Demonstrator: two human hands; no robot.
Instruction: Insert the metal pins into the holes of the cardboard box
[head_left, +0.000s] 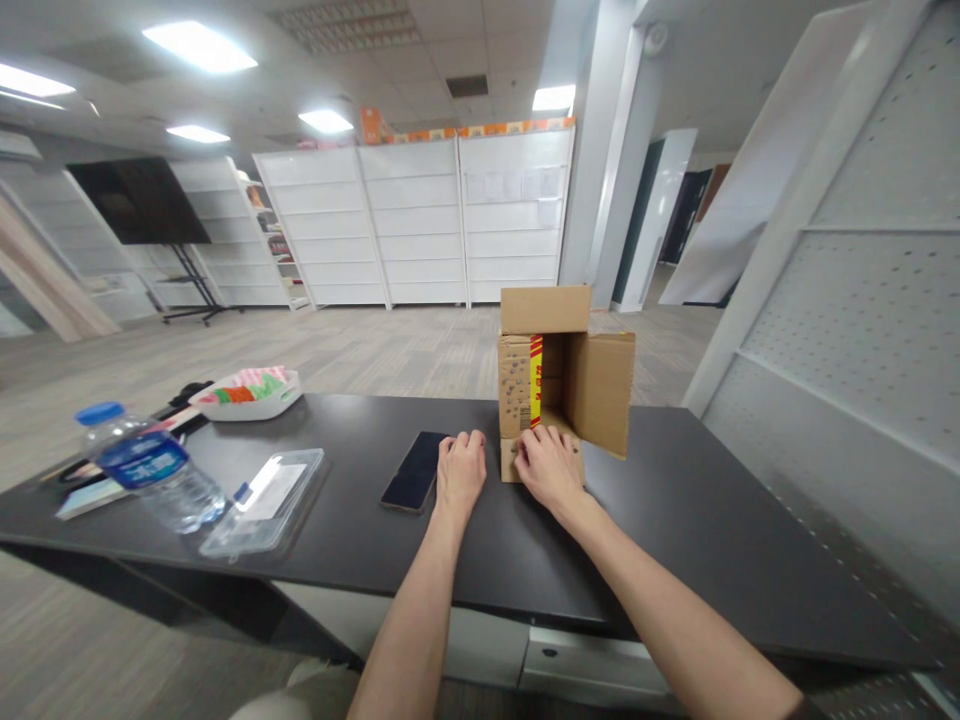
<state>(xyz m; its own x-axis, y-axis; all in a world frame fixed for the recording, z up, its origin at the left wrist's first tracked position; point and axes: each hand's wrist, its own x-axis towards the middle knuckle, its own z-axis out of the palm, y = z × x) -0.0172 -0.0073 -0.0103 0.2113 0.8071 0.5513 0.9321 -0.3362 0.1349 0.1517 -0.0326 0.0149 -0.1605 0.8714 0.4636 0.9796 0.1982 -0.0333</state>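
Note:
An open cardboard box (517, 385) lies on its side on the dark desk (675, 520), its opening towards me. One flap stands up on top, one swings out to the right, and the bottom flap lies towards me. My right hand (550, 465) is at the bottom flap with its fingers curled over the cardboard; the fingertips are partly hidden. Left of the box, my left hand (461, 468) rests on the desk with fingers curled and nothing visible in them. It overlaps the right edge of a dark smartphone (415, 475).
Leftward on the desk are a clear plastic case (270, 500), a tilted water bottle (154, 465) with a blue cap, and a white basket (251, 400) with colourful contents. White shelving (412, 220) stands beyond, and a perforated panel (847, 400) rises on the right.

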